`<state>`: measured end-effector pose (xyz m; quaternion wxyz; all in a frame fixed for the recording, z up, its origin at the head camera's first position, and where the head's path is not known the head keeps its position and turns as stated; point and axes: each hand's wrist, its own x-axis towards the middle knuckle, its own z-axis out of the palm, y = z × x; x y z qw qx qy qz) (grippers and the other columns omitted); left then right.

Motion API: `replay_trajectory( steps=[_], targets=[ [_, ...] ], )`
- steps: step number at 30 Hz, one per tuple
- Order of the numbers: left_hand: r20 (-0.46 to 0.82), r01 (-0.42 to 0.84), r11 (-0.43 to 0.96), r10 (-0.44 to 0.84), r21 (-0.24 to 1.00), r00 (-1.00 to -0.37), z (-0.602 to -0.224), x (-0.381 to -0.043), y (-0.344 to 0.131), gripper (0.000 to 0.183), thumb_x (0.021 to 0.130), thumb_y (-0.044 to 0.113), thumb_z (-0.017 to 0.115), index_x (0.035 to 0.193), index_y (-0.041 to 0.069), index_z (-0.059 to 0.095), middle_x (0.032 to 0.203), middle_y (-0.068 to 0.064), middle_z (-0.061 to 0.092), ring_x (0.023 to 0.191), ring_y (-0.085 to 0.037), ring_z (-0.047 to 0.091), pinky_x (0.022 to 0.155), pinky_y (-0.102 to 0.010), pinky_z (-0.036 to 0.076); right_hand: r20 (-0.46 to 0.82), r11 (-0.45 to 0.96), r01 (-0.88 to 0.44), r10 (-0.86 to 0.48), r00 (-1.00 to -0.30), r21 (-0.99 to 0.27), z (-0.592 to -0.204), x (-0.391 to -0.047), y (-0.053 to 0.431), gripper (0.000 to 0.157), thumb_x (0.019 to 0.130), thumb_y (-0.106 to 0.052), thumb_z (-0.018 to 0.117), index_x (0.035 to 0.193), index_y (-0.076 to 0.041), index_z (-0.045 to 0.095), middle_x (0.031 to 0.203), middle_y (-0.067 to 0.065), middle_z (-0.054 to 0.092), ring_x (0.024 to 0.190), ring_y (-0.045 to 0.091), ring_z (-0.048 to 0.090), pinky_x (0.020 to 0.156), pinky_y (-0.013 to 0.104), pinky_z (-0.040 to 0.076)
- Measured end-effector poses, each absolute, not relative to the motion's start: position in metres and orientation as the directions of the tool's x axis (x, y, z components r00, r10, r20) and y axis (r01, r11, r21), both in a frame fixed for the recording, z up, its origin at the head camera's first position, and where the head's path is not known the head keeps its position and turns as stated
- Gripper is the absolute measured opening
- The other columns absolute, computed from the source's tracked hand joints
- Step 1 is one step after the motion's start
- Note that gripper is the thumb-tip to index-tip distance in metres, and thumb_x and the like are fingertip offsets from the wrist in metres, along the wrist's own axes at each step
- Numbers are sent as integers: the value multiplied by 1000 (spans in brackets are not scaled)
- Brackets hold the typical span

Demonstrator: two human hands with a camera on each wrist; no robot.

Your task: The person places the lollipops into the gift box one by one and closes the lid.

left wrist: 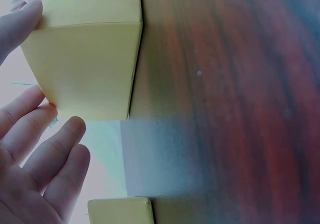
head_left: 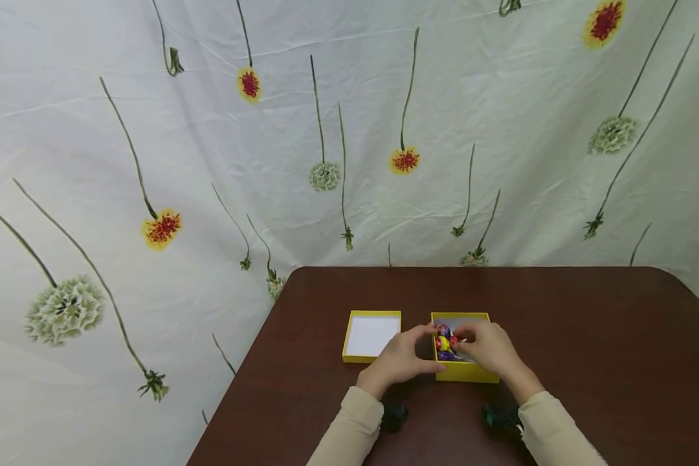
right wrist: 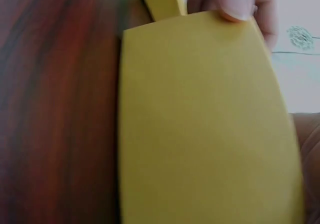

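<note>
A yellow box (head_left: pixel 463 372) stands on the table, with several round candies (head_left: pixel 443 345) in shiny coloured wrappers along its left side. My left hand (head_left: pixel 400 358) is at the box's left side. Its thumb rests on the front rim and two fingertips touch the left wall (left wrist: pixel 82 71); its other fingers are spread clear of the box. Over the box's opening, my right hand (head_left: pixel 489 348) pinches a red-wrapped candy (head_left: pixel 454 341) between thumb and fingers. In the right wrist view, the box wall (right wrist: pixel 200 119) hides the candies and most of that hand.
A yellow lid (head_left: pixel 373 334), white inside, lies on the table left of the box. The dark brown table (head_left: pixel 594 349) runs back to a flower-printed cloth (head_left: pixel 361 129). Dark devices (head_left: pixel 393 416) sit at both wrists.
</note>
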<state>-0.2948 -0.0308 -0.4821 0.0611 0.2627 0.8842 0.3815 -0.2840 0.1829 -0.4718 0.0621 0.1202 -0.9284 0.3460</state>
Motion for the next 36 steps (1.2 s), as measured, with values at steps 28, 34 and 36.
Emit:
replay_trajectory(
  steps=[28, 34, 36],
  targets=[
    [100, 435, 580, 518, 689, -850, -480, -296, -31, 66, 84, 38, 81, 141, 19, 55, 157, 2, 45, 140, -23, 49, 113, -41, 45, 151, 765, -252, -202, -968, -593, -461, -283, 181, 15, 88, -15, 77, 98, -4, 76, 96, 12, 77, 84, 25, 74, 70, 41, 60],
    [106, 439, 581, 517, 686, -850, -479, -296, -35, 69, 83, 39, 82, 143, 18, 54, 157, 3, 44, 141, -21, 48, 113, -41, 44, 154, 739, -198, -128, -980, -644, -455, -277, 179, 23, 90, -17, 74, 106, 1, 75, 104, 17, 76, 92, 32, 73, 78, 46, 61],
    [113, 435, 583, 506, 686, -855, -476, -295, -38, 70, 83, 40, 82, 143, 18, 54, 157, 3, 45, 142, -20, 47, 114, -42, 44, 172, 729, -186, -96, -980, -659, -450, -274, 176, 27, 91, -17, 73, 109, 3, 74, 107, 20, 75, 95, 34, 72, 79, 47, 61]
  ],
)
